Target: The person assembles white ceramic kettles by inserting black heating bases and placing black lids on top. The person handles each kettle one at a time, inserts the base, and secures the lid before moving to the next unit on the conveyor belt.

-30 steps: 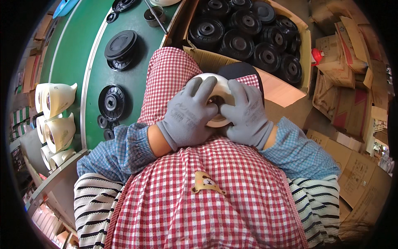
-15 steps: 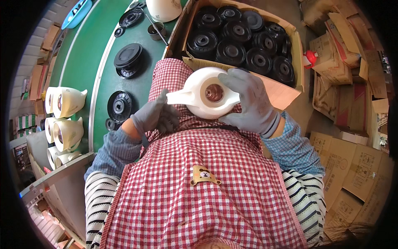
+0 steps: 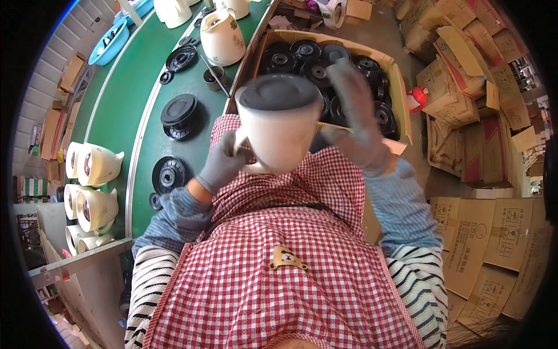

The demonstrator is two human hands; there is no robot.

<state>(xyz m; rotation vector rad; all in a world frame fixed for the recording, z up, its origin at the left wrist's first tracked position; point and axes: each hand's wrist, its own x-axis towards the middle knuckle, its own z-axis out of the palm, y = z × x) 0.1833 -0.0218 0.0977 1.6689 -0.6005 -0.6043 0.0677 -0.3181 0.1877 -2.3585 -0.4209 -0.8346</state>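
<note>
A white jug (image 3: 278,136) hangs over my lap, blurred by motion. Its wide end faces up and bears a dark round base piece (image 3: 279,93). My left hand (image 3: 224,166), in a grey glove, is closed round the jug's handle on the left side. Apart from the jug, to its right, my gloved right hand (image 3: 360,122) is raised with fingers stretched and nothing in it; it is smeared by motion. Behind that hand stands a carton (image 3: 401,87) holding stacks of black round parts (image 3: 317,71).
On the green bench (image 3: 136,75) at left lie black round lids and bases (image 3: 180,116), a small dark cup (image 3: 215,78) and a cream jug (image 3: 222,38). More cream jugs (image 3: 96,209) lie at its left edge. Cardboard boxes (image 3: 488,244) crowd the right side.
The jug has turned from its open mouth facing up to its dark-covered wide end facing up. My left hand has taken its handle; my right hand has let go and moved away.
</note>
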